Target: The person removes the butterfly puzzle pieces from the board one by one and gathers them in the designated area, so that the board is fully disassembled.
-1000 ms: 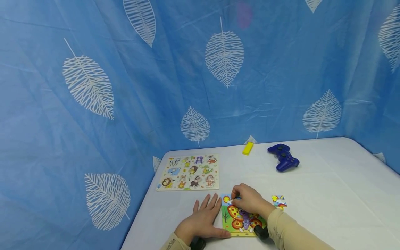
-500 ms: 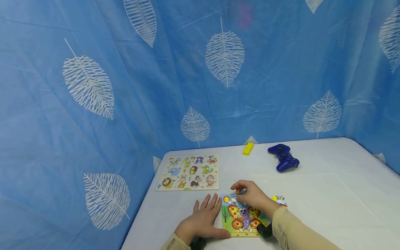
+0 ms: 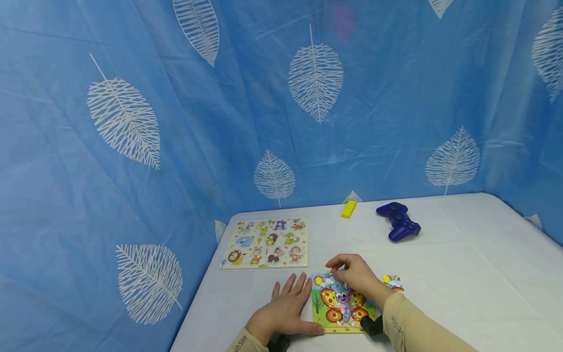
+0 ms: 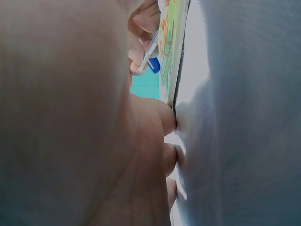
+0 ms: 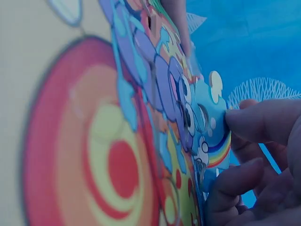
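In the head view a butterfly jigsaw puzzle (image 3: 327, 313) lies flat near the front of the table. My left hand (image 3: 286, 307) rests on the tabletop at its left side, fingers spread, with the thumb at the lower left corner and fingertips by the left edge. Over the puzzle's top edge, my right hand (image 3: 358, 275) pinches a puzzle piece between thumb and index finger. That puzzle piece (image 5: 217, 106) is light blue with a rainbow and stands tilted against the puzzle's surface in the right wrist view. Whether it is seated is hidden.
Right of the puzzle lies a loose piece (image 3: 391, 280), partly behind the right wrist. An animal puzzle board (image 3: 264, 244) lies at the back left. Farther back are a yellow block (image 3: 349, 209) and a dark blue game controller (image 3: 399, 222). A blue leaf-patterned curtain (image 3: 228, 122) surrounds the table.
My right hand has moved from over the butterfly's upper part to the puzzle's top edge, and has barely shifted in the last half second. The left hand has stayed still.
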`<state>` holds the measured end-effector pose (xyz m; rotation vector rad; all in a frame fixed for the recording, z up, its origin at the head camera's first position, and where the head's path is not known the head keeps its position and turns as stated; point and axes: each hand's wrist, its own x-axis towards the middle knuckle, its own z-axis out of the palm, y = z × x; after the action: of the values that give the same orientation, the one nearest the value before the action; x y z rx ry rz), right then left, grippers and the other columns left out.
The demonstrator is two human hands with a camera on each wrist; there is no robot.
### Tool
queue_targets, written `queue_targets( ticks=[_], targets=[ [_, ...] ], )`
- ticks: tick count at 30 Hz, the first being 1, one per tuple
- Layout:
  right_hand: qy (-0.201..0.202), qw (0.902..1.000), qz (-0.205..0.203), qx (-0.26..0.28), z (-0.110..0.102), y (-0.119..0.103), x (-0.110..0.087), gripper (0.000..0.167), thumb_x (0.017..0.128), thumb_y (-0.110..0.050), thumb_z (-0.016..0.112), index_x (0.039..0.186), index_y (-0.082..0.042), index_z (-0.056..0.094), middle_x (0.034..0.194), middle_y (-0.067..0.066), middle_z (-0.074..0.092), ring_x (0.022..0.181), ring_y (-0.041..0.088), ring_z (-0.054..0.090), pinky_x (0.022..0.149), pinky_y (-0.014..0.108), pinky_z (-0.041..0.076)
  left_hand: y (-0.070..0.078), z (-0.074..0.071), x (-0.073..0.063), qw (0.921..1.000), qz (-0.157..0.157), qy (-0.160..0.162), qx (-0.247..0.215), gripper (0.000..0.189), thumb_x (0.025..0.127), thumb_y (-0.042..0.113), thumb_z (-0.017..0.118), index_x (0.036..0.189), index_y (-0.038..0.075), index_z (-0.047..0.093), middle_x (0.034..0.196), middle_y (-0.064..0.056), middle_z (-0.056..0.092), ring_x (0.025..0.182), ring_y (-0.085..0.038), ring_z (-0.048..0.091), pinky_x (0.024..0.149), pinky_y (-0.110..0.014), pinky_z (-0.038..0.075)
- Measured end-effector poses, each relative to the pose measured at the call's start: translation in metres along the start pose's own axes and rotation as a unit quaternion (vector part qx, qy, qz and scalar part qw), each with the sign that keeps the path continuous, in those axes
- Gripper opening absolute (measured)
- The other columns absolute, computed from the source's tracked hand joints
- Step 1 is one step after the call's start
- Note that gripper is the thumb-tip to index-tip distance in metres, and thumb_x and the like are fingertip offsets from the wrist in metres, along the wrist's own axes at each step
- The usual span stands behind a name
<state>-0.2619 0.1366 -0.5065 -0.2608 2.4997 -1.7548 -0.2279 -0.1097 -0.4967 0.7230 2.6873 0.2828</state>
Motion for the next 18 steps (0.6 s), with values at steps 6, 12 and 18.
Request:
queue_targets(
  ticks=[6, 12, 18],
  targets=[
    [-0.021, 0.9995, -0.020, -0.008, -0.004, 0.001, -0.002, 0.026, 0.086, 0.004, 0.069, 0.110, -0.005, 0.076, 0.097, 0.007, 0.070, 0.078, 0.019, 0.058, 0.066, 0.030, 0.050, 0.000, -0.001, 0.001, 1.0000, 0.000, 0.000, -0.002, 0.115, 0.079, 0.084, 0.062, 0.167, 0.024, 0.018, 0.174, 0.000, 0.010, 0.161, -0.030, 0.006, 0.120, -0.071, 0.012],
    [-0.079, 0.9952, -0.047, -0.034, -0.012, 0.001, -0.003, 0.030, 0.083, 0.006, 0.070, 0.110, -0.008, 0.076, 0.108, 0.008, 0.072, 0.089, 0.021, 0.060, 0.075, 0.034, 0.050, 0.001, 0.000, 0.000, 1.0000, 0.001, 0.005, -0.001, 0.116, 0.079, 0.084, 0.063, 0.167, 0.023, 0.019, 0.174, 0.000, 0.011, 0.161, -0.030, 0.006, 0.120, -0.072, 0.012],
    [-0.102, 0.9831, -0.069, -0.136, -0.013, -0.006, -0.005, 0.040, 0.084, 0.001, 0.076, 0.121, -0.014, 0.072, 0.116, 0.003, 0.068, 0.102, 0.022, 0.060, 0.089, 0.045, 0.052, 0.000, 0.000, 0.001, 1.0000, 0.000, 0.000, 0.004, 0.115, 0.079, 0.085, 0.061, 0.167, 0.025, 0.019, 0.174, 0.001, 0.011, 0.161, -0.031, 0.007, 0.119, -0.072, 0.013]
  ],
)
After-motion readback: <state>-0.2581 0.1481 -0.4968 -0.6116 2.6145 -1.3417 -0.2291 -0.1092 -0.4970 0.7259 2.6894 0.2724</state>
